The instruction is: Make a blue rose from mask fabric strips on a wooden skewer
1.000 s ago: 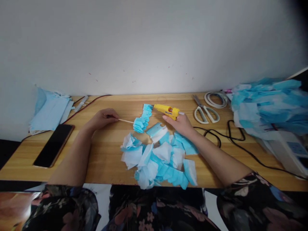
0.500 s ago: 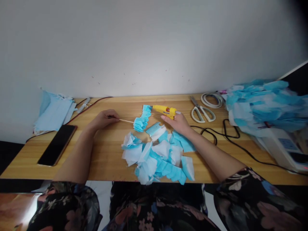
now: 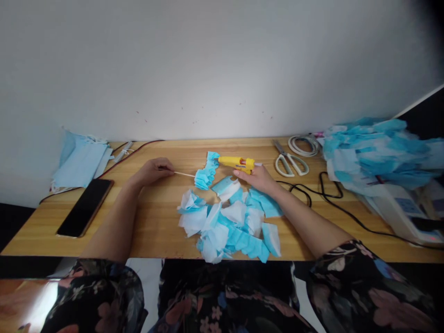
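My left hand [image 3: 155, 170] is closed on one end of a thin wooden stick [image 3: 183, 174]. On the stick's other end sits a pleated blue strip [image 3: 205, 178], which bends up and away toward the wall. A yellow glue gun [image 3: 237, 163] is gripped in my right hand [image 3: 255, 176], its nozzle pointing left and touching or very near the strip's upper part. Nearer to me, between my forearms, lies a loose heap of blue and white fabric pieces [image 3: 222, 226].
Phone [image 3: 85, 208] and flat blue masks [image 3: 81, 162] lie left. Scissors [image 3: 291, 164], a white coil [image 3: 303, 145] and black cable [image 3: 350, 213] are right of the glue gun. Far right, a big blue-white pile [image 3: 378, 150] rises behind a white device [image 3: 398, 210].
The glue gun has tilted to nearly level, and its nozzle sits slightly lower along the strip. The whole view has shifted slightly. Both hands keep their holds.
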Demonstrator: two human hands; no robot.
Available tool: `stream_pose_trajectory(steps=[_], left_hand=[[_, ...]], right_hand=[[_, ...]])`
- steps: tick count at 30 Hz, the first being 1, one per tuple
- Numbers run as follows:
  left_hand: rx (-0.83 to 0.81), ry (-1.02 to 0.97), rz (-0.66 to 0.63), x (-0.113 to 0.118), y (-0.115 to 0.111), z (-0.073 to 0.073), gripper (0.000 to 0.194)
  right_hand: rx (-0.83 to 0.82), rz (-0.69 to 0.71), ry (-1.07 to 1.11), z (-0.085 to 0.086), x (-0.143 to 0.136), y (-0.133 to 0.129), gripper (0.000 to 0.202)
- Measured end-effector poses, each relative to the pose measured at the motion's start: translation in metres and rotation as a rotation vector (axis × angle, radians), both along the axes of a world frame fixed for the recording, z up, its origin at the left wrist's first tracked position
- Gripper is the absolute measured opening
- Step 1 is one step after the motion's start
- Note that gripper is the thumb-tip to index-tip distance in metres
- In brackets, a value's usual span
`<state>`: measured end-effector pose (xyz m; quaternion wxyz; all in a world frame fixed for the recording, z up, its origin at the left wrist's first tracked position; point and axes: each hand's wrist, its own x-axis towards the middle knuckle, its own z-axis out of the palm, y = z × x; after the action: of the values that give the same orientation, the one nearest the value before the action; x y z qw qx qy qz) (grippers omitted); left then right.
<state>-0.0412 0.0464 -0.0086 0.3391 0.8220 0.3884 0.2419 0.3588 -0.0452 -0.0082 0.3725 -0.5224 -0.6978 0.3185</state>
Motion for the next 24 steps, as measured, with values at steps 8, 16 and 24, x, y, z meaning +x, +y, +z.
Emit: stream_pose_trajectory(steps=[8,16,24], left_hand=[[0.014,-0.003,0.007,0.0,0.001,-0.002,0.025],[0.038,-0.056,0.032,0.007,-0.002,-0.004,0.026],[0.026,-0.056,-0.004,0.006,-0.002,-0.003,0.025]], right_hand=[[0.028,-0.086,0.017,-0.001,0.001,0.011,0.046],[-0.163,0.094,0.049,0.027,0.006,0.03,0.057],[-0.205,-0.033,0.194,0.003,0.006,0.026,0.069]])
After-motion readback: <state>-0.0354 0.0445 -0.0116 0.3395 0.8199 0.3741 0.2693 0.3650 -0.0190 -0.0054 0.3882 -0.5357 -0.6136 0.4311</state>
